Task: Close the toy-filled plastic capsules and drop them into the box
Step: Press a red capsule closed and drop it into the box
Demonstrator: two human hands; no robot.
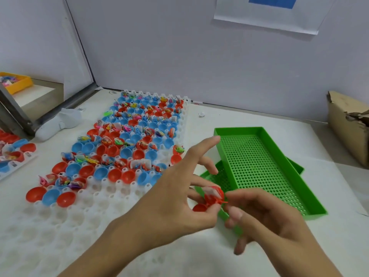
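Capsule, red (212, 195) | lower centre of frame, unclosed, toy and paper protruding | pinched by left hand (179, 188) and right hand (265, 214) | risk: toy trapped in seam, halves misjoined | green perforated tray (279, 154) at right.

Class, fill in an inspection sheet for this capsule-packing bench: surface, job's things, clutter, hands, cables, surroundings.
Surface: white table, partly under a white moulded tray.
Job's things: red and blue capsule halves fill the tray, many holding toys; an open red capsule is in the hands; cardboard box far right.
Clutter: two stacked green perforated trays; paper scrap; white bottle.
Hands: left hand and right hand both hold the red capsule.
Cables: nothing seen.
Surroundings: white wall; yellow bin behind left.
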